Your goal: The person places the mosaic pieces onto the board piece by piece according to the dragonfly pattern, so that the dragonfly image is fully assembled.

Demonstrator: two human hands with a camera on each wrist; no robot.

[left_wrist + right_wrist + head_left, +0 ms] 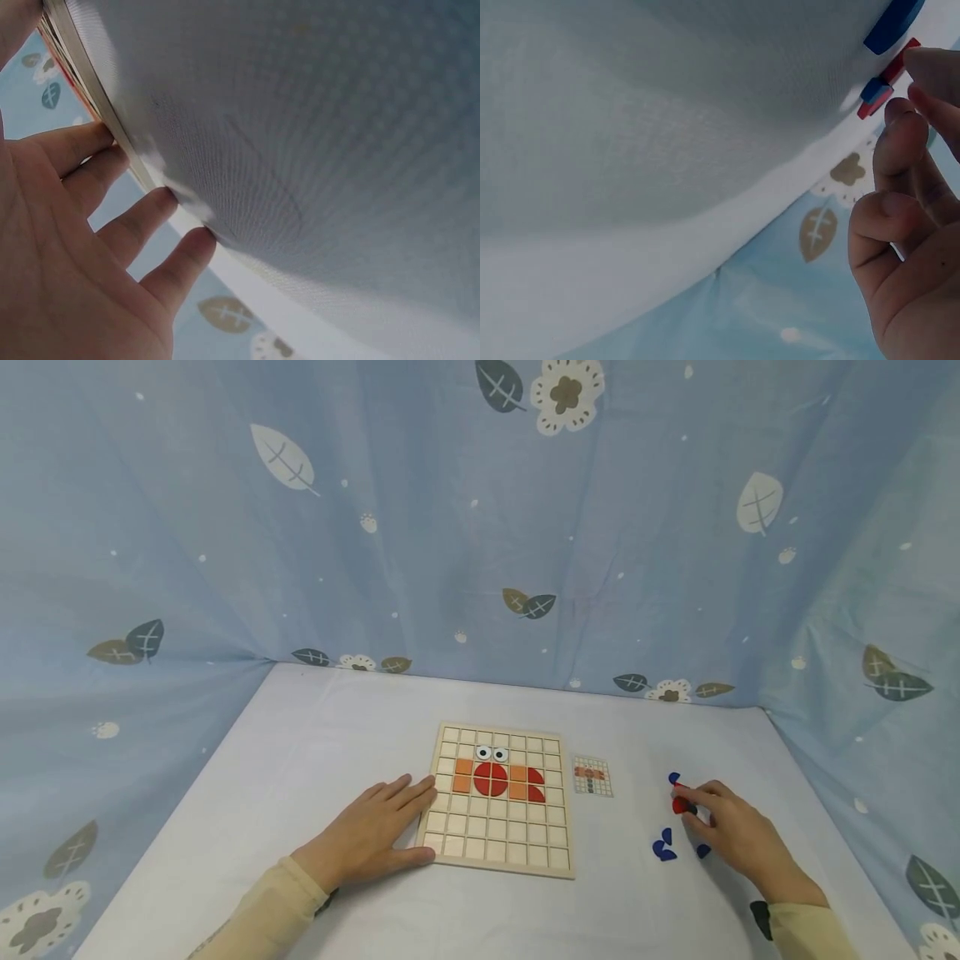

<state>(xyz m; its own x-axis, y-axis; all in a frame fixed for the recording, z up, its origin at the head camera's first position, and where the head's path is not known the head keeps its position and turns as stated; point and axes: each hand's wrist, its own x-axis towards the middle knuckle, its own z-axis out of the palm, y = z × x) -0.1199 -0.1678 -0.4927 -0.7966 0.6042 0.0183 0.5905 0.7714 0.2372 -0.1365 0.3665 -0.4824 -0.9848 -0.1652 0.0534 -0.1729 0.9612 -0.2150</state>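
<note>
Head view: left hand (371,831), fingers extended, touches left edge of grid board (487,835); right hand (738,831) fingertips at red pieces (679,806), board's right, grip indeterminable.

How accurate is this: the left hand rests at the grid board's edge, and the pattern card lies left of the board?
One slip: the pattern card lies right of the grid board, as the head view shows. The left hand does rest at the board's edge.

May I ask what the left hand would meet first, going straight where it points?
The pale, rectangular wooden grid board, at its left edge; the left hand seems to touch it there.
</note>
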